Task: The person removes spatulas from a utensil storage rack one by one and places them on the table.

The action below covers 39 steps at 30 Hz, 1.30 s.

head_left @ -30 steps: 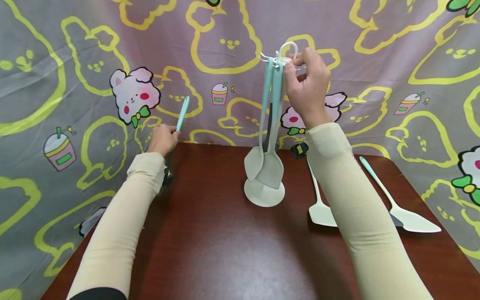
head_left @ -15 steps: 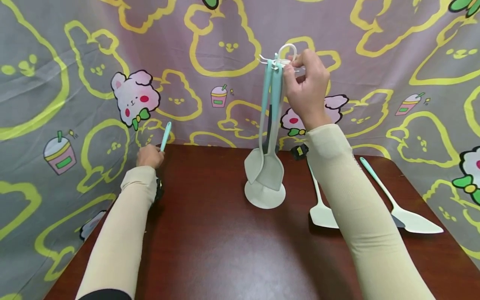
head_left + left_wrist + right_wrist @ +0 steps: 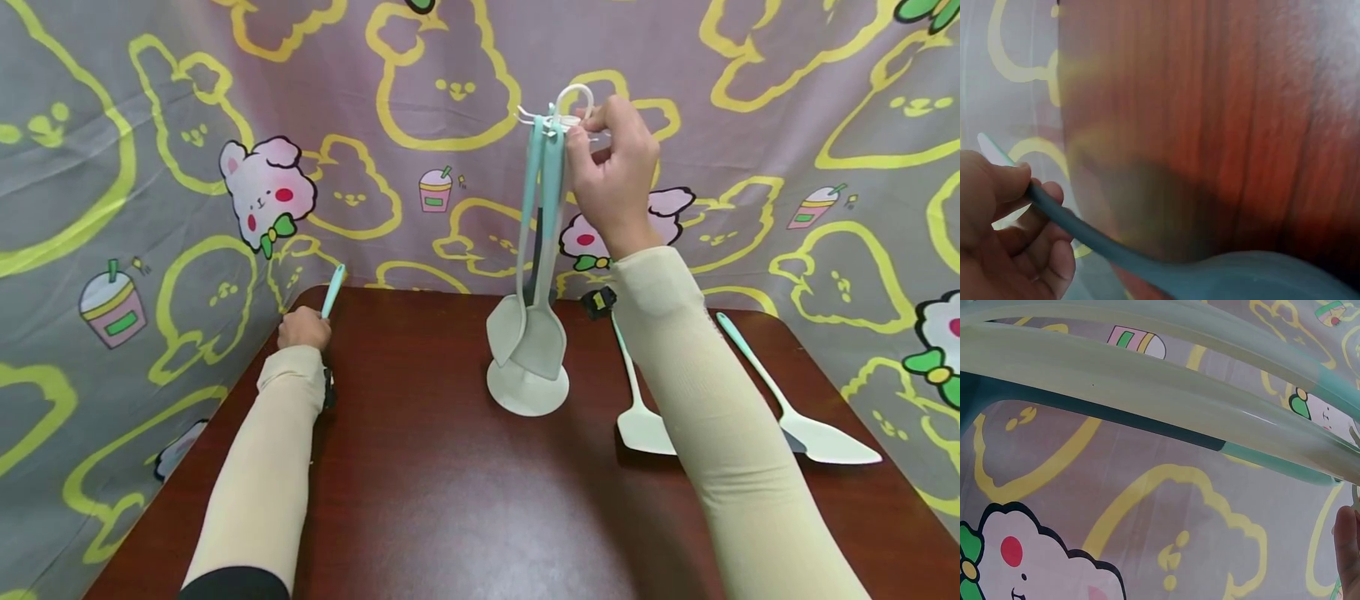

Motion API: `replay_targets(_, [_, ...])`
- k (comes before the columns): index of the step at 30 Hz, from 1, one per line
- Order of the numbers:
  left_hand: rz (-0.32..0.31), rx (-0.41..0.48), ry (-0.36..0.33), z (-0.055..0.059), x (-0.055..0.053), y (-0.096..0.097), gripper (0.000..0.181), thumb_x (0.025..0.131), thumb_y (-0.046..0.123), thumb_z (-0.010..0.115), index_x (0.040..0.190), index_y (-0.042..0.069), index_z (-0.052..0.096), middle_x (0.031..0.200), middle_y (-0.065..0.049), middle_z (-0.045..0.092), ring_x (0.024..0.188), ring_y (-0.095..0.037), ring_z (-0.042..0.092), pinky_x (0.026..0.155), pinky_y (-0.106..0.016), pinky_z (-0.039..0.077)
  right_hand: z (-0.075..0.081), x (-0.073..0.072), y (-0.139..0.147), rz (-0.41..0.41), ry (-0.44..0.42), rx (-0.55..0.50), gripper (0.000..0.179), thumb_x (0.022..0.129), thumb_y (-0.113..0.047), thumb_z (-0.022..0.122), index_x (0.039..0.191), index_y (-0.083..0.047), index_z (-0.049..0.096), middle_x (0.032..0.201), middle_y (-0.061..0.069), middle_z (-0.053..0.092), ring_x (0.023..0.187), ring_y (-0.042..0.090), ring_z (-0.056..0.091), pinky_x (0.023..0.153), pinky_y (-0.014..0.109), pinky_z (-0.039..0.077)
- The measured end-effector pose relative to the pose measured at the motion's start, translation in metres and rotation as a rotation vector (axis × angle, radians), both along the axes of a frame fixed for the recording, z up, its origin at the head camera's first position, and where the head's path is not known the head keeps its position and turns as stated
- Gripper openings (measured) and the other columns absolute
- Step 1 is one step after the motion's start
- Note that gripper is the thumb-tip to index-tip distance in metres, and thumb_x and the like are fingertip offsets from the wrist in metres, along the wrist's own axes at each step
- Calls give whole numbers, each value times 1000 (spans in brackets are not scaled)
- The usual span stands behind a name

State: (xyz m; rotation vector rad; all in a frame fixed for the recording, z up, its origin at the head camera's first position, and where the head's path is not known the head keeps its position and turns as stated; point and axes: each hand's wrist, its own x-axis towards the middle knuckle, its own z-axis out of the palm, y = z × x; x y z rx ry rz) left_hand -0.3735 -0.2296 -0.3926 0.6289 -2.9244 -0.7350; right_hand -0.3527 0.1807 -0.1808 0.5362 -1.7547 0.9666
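Note:
My left hand [image 3: 303,327] grips a kitchen utensil [image 3: 333,290] by its teal handle near the table's far left corner. In the left wrist view its dark grey neck [image 3: 1097,240] curves down to a wide head, partly cut off. My right hand [image 3: 617,171] pinches the top of a white utensil rack [image 3: 528,397], beside its ring. The rack stands upright on a round base. From its hooks hang a cream turner [image 3: 543,343], another cream utensil [image 3: 503,329] and a dark grey one mostly hidden behind. Cream shafts [image 3: 1147,387] cross the right wrist view.
Right of the rack, a cream turner [image 3: 642,427] lies on the brown table [image 3: 435,483], partly under my right sleeve. Further right lies a cream spatula [image 3: 828,437] with a pointed head, overlapping a dark grey piece [image 3: 793,442]. A patterned cloth [image 3: 480,50] hangs close behind and along both sides.
My left hand has moved left and down toward the table with the dark grey utensil, then slightly lower again. My right hand stays at the rack's top.

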Motion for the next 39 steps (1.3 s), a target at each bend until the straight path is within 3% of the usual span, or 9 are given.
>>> replay_targets(5, [51, 47, 37, -14, -1, 0, 35, 99, 24, 49, 124, 8, 67, 127, -30, 61, 116, -48, 58, 90, -56, 49, -1, -1, 0, -4, 26, 54, 27, 92, -16, 49, 88, 9, 54, 95, 21, 65, 100, 25, 69, 66, 4, 47])
replay_targets(11, [100, 109, 51, -20, -3, 2, 35, 97, 21, 47, 123, 6, 65, 123, -29, 63, 113, -46, 58, 89, -55, 49, 1, -1, -2, 2, 12, 24, 27, 91, -17, 49, 87, 9, 55, 94, 19, 65, 99, 20, 69, 66, 4, 47])
replay_targets(21, [114, 119, -2, -25, -4, 2, 35, 92, 16, 51, 123, 5, 64, 123, -27, 62, 113, -43, 58, 89, -53, 49, 1, 0, -4, 0, -15, -28, 27, 89, -18, 52, 87, 9, 56, 91, 16, 65, 97, 15, 69, 65, 4, 45])
replay_targets(26, [123, 115, -29, -27, -7, 1, 32, 90, 17, 50, 115, 5, 66, 121, -27, 62, 112, -43, 58, 86, -53, 50, 1, -1, -4, 0, -14, -42, 27, 89, -17, 53, 86, 9, 57, 93, 14, 67, 96, 17, 69, 64, 4, 46])
replay_targets(34, [134, 79, -104, -28, -8, -2, 36, 89, 19, 50, 110, -7, 62, 118, -31, 61, 112, -45, 59, 83, -53, 52, 0, -2, -4, -8, -27, -50, 27, 89, -18, 54, 87, 8, 58, 94, 12, 69, 96, 15, 69, 65, 6, 48])
replay_targets(39, [138, 81, -117, -30, -8, -2, 37, 89, 19, 50, 111, -8, 62, 117, -31, 62, 111, -44, 60, 82, -52, 53, -1, -1, -4, -10, -27, -49, 27, 89, -18, 53, 86, 8, 57, 95, 12, 68, 94, 16, 68, 64, 6, 47])
